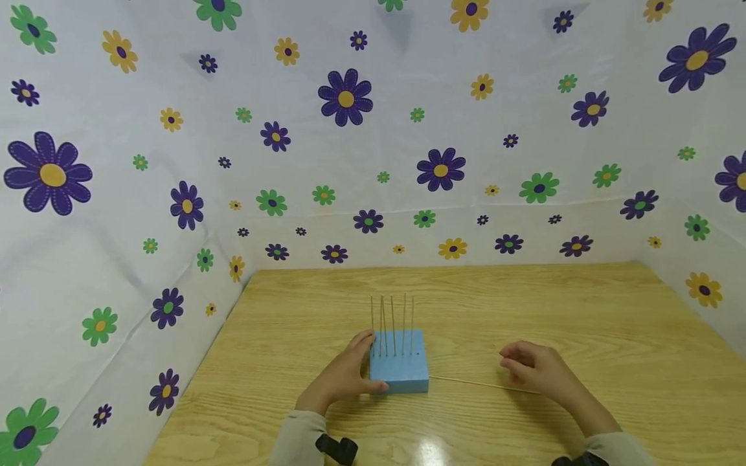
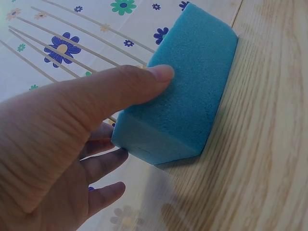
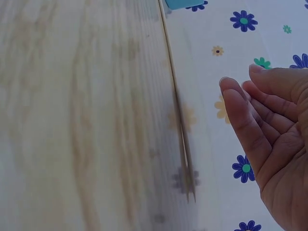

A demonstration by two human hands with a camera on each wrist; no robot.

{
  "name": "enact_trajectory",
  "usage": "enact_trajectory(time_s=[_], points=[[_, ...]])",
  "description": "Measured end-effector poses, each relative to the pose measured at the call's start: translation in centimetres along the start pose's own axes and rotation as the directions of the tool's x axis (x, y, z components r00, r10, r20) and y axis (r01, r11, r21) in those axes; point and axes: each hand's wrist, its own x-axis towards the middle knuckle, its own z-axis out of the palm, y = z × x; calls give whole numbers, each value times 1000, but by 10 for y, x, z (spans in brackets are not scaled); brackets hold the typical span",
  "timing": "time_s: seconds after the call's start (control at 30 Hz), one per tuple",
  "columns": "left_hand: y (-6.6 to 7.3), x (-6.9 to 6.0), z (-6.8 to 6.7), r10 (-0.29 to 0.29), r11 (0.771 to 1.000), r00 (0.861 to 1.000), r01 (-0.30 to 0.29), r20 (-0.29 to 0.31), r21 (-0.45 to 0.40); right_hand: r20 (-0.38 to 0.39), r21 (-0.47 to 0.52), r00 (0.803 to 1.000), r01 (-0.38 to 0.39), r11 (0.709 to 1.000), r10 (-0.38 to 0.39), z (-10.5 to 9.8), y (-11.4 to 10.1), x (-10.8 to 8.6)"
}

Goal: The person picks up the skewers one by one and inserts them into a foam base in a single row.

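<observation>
A light blue foam block (image 1: pixel 405 375) sits on the table with several thin wooden skewers (image 1: pixel 393 323) standing in a row in its top. A small dark hole shows to the right of that row. My left hand (image 1: pixel 344 374) grips the block's left side, the thumb (image 2: pixel 156 74) on its front face and the other fingers farther back. To the right, another thin skewer (image 1: pixel 480 382) lies on the table; the right wrist view shows two pointed tips (image 3: pixel 191 195) close together. My right hand (image 1: pixel 542 370) hovers above its right end, fingers loosely bent, holding nothing.
The wood-grain table (image 1: pixel 513 298) is enclosed at the back and sides by a white flower-print sheet (image 1: pixel 384 142). Dark wrist devices (image 1: pixel 337 449) sit on the beige sleeves (image 1: pixel 298 437).
</observation>
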Motion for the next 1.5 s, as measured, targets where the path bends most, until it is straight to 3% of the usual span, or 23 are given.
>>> enact_trajectory(time_s=[0.33,0.8,0.97,1.1,1.3,1.5], points=[[0,-1,0,3,1000,1000,-3,1,-10,23,2,1000,19,1000,-19,-3,9,-8],[1,-3,-1,-3,1000,1000,3,-1,-13,142,35,990,-15,999,10,0,10,-9],[1,-2,-1,-7,1000,1000,7,2,-4,187,-32,982,-1,999,7,1,13,-9],[0,0,0,-6,1000,1000,6,-2,3,201,-112,979,69,991,-46,3,15,-7],[0,0,1,-7,1000,1000,7,-1,5,251,-144,966,94,985,-55,5,14,-3],[0,0,1,-12,1000,1000,12,1,-1,254,-163,965,108,981,-64,7,12,-2]])
